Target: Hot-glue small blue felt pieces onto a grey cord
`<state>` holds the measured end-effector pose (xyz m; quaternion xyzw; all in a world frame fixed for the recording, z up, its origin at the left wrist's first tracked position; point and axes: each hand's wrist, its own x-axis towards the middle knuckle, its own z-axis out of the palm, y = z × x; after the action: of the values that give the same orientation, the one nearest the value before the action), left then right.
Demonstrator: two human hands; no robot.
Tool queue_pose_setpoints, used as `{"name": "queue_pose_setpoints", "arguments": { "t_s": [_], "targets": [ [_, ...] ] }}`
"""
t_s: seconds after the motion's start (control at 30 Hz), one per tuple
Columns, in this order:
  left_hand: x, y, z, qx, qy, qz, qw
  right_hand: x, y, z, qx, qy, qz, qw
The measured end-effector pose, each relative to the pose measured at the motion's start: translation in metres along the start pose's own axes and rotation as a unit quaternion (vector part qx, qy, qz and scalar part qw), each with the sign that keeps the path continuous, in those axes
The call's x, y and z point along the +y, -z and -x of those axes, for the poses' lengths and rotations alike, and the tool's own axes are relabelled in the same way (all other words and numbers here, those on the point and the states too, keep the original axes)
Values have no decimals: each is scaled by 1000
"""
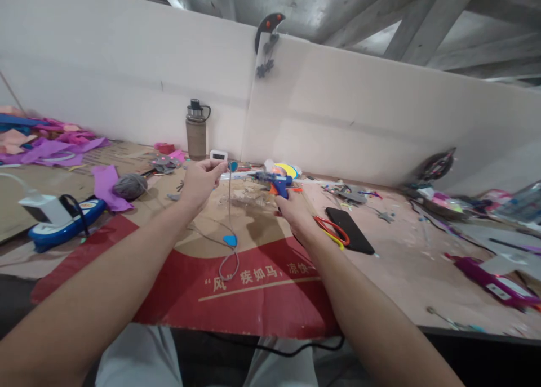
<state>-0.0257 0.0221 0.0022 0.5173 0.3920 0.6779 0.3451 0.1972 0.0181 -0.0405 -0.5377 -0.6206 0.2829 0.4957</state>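
Note:
My left hand (202,179) is closed in a pinch on a small blue felt piece (233,165) at the top of a thin grey string. The string (229,218) hangs down to a second blue felt piece (230,240) and ends in a loop on the cardboard. My right hand (291,207) grips a blue glue gun (275,182) with an orange trigger, its nozzle pointing left towards the pinched piece, a short gap apart. Both hands hover over a brown and red cardboard sheet (262,285).
A black phone (350,231) and red-and-yellow scissor handles (333,229) lie right of my right hand. A grey yarn ball (129,186), metal bottle (196,130), small white timer (218,155), blue power strip (63,221), purple felt scraps (51,147) and scattered craft bits surround the workspace. White panels wall the back.

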Motion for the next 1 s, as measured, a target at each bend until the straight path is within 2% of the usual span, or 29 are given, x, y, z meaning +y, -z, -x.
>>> {"name": "queue_pose_setpoints", "arguments": {
  "t_s": [0.1,0.2,0.27,0.47,0.67,1.0],
  "targets": [
    [-1,0,0,5,9,-15,1000,-19,-1,9,14,26,-130,991],
    [-2,0,0,8,20,-23,999,-37,-2,21,-31,116,-200,972],
    [-3,0,1,5,27,-26,999,-44,-2,28,-58,139,-209,966],
    [-3,0,1,6,38,-29,999,-41,-5,32,-96,157,-147,972],
    [-2,0,1,-2,39,-19,999,-37,-5,31,-78,165,-58,982],
    [-1,-2,1,-7,33,-10,999,-39,-4,31,-88,165,-5,982]
  ]
}}
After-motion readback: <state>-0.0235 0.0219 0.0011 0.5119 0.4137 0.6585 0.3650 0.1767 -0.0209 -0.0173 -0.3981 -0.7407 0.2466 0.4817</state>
